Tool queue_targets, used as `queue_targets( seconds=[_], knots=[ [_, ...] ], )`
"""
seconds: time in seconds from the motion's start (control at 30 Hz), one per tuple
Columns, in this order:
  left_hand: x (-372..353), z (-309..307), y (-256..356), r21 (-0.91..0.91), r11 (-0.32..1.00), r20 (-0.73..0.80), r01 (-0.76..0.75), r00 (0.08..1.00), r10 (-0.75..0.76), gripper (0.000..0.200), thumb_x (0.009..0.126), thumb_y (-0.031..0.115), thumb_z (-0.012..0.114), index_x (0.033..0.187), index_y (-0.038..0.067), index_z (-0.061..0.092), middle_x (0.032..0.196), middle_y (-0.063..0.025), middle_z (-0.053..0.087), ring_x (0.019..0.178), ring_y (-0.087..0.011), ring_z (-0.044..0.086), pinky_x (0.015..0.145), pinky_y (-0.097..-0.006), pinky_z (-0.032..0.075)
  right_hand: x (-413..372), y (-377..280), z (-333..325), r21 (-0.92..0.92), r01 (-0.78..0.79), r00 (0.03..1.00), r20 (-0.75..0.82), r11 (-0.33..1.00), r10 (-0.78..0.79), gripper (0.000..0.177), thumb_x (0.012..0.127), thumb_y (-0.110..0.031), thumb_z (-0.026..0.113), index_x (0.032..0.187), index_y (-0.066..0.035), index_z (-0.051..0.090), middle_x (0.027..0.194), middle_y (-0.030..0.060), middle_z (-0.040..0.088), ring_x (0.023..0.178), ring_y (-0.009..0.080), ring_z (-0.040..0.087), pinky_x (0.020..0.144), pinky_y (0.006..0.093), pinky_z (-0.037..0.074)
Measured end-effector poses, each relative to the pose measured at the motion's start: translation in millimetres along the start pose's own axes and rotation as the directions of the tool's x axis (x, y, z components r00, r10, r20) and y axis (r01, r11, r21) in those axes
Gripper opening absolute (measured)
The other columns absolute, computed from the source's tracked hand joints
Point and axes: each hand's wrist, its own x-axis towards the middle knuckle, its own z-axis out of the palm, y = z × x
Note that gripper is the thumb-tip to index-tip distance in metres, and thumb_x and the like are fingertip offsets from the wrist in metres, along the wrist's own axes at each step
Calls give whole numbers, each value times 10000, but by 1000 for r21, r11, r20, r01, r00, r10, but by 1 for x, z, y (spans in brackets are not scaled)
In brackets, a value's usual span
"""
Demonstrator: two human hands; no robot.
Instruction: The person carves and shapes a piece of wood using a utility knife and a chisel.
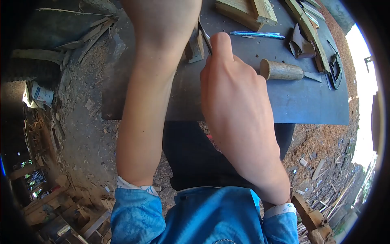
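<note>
My right hand (239,97) is closed above the dark table, its thumb stretched forward along a thin dark metal tool (204,35). The tool slants up and left from the thumb; its kind does not show. Just left of its tip stands a small wooden block (196,49), partly covered by my left arm. My left hand (164,16) reaches forward past the block at the top edge; its fingers are out of view. To the right of my right hand lies a chisel (284,70) with a round wooden handle, its blade pointing right.
On the dark table (300,103) lie a blue pen (258,35), a wooden frame piece (243,14), a long wood strip (308,34), a curved dark piece (301,44) and a black clamp-like tool (335,67). Wood scraps and shavings cover the ground. A white bucket (42,94) stands left.
</note>
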Motion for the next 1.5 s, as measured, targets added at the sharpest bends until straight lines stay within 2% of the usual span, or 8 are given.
queue_targets(
  seconds=[0.33,0.43,0.5,0.6,0.77,0.83,1.17,1.5],
  knots=[
    [4,-5,-5,-67,998,89,-3,996,9,453,1074,367,535,691,126,508,592,57,460,483,-11,368,432,-192,269,-1,3,3,21,-1,1000,-30,1000,2,134,986,-65,545,1011,22,446,735,304,639,774,521,644,675,603,488],
    [5,-15,10,-440,810,220,388,921,-321,420,1057,379,550,735,109,551,615,46,499,486,-24,416,433,-196,300,1,0,2,14,29,999,-30,999,-28,126,994,-68,537,1022,22,452,731,304,641,777,520,647,671,605,485],
    [-4,-8,10,-170,960,198,222,962,-187,394,1045,399,556,786,102,564,652,23,533,508,-42,462,445,-203,347,-1,3,0,33,7,1000,-13,999,-7,127,1008,-80,530,1027,22,458,727,309,641,764,520,650,669,601,492],
    [0,-12,13,-243,937,281,252,942,-181,381,1023,439,565,868,92,575,725,-26,590,553,-75,533,477,-220,445,-2,2,-2,0,-8,1000,-17,1000,8,142,1025,-108,520,1024,23,467,713,308,638,750,519,653,671,595,502],
    [14,-45,-18,-233,925,455,301,874,-170,406,1013,384,597,703,141,498,541,57,421,392,-33,352,361,-212,290,6,-2,6,-81,13,998,-63,997,-18,234,1064,-169,496,933,24,521,685,299,634,714,513,651,665,591,509],
    [13,-32,-18,-97,969,289,228,938,-192,425,1010,356,600,655,159,477,491,83,370,354,-27,294,343,-218,249,3,-1,9,-98,5,996,-84,995,-13,268,1069,-177,498,893,22,531,685,293,633,706,514,646,661,588,507],
    [12,-34,-17,-221,934,433,282,886,-165,414,1007,281,580,620,156,501,481,79,389,353,-27,289,335,-227,231,7,-2,17,-152,9,993,-118,988,-28,269,1068,-177,508,890,23,535,713,289,629,743,500,641,658,581,481],
    [5,-25,-16,-178,970,360,163,929,-89,416,1015,277,588,624,142,542,500,61,441,362,-27,329,331,-227,256,2,6,6,-119,70,995,-65,990,-78,289,1068,-178,506,868,28,540,699,284,623,735,492,642,657,560,486]
  ],
)
